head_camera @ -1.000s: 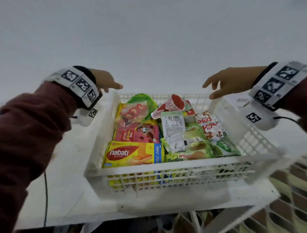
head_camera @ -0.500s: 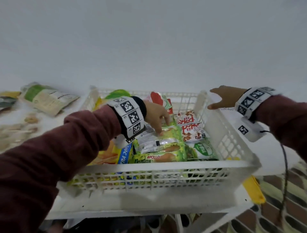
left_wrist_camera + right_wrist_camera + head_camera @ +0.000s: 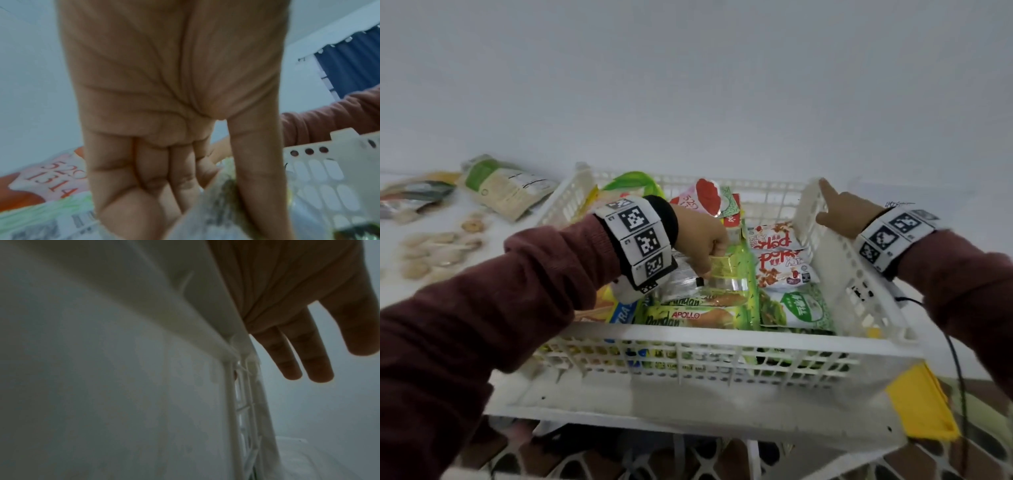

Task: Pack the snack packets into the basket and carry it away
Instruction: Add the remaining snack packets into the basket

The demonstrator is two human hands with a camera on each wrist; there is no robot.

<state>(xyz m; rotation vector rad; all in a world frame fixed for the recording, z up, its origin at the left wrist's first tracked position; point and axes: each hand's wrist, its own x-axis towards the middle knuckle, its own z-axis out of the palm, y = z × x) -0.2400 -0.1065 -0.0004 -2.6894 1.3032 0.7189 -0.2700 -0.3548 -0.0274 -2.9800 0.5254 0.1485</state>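
A white plastic basket [image 3: 722,339] fills the lower middle of the head view, standing on a white desk [image 3: 688,407] and packed with snack packets. The left hand [image 3: 700,240] reaches in from the left of the frame to the centre of the basket. Its grip is closed on the top edge of a green and clear Apollo Pandan packet [image 3: 709,294]: the fingers are curled down over the edge and the thumb lies along the other face, so the packet hangs just below and in front of the knuckles. In the left wrist view the same hand [image 3: 164,129] shows the fingers folded against the palm and the thumb [image 3: 259,170] pressed straight along the crinkled wrapper [image 3: 216,211]. A white and red packet printed 520 1314 [image 3: 51,181] lies at the lower left of that frame, behind the hand.

The right hand [image 3: 842,214] sits at the upper right of the basket, resting on the top of the right side wall [image 3: 822,233] near the far corner. Its grip is loose and holds nothing; the fingers are extended, one pointing up past the rim. From the right wrist view the fingers [image 3: 308,356] are straight and spread beyond the basket's edge [image 3: 205,308], the palm lying against it.

To the right of the held packet lie two red and white packets [image 3: 780,260] and a green and white one [image 3: 798,308]. On the desk at the upper left of the head view, outside the basket, a pale pouch with a green label [image 3: 506,188] rests beside other packets too blurred to tell apart.
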